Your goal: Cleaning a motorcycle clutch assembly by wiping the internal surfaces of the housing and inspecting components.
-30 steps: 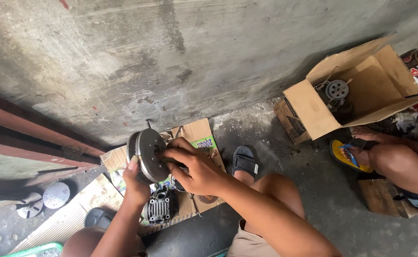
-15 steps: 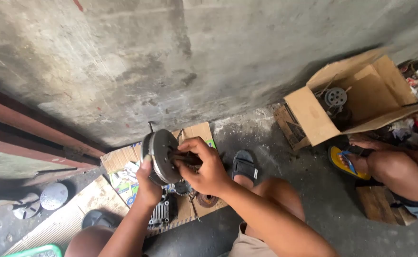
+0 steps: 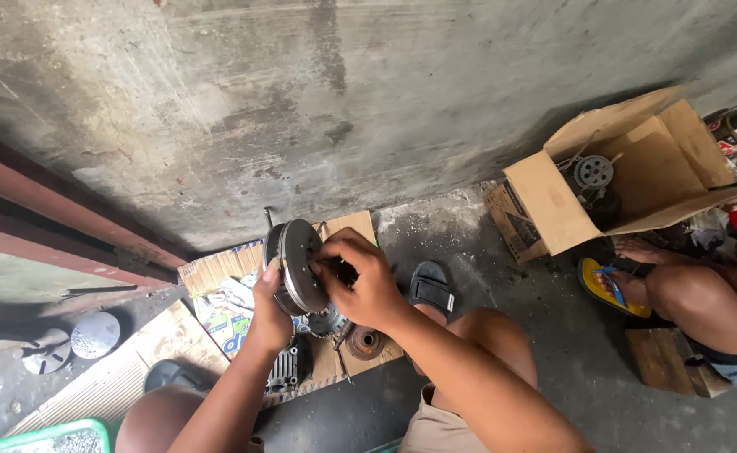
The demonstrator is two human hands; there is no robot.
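Observation:
My left hand grips the lower rim of a round grey metal motor housing and holds it on edge above the floor, a thin shaft sticking out behind it. My right hand is closed over the housing's front face, fingers pressed at its centre. Below the hands, on a flattened cardboard sheet, lie a toothed round part, a small rusty round part and a ribbed dark metal block.
A concrete wall rises just ahead. An open cardboard box holding a fan motor stands at the right, next to another person's leg and yellow sandal. My black sandal, two grey discs and a green tray corner lie around.
The housing and both hands have shifted slightly right and up in view. My right hand's fingers have moved in over the housing's centre.

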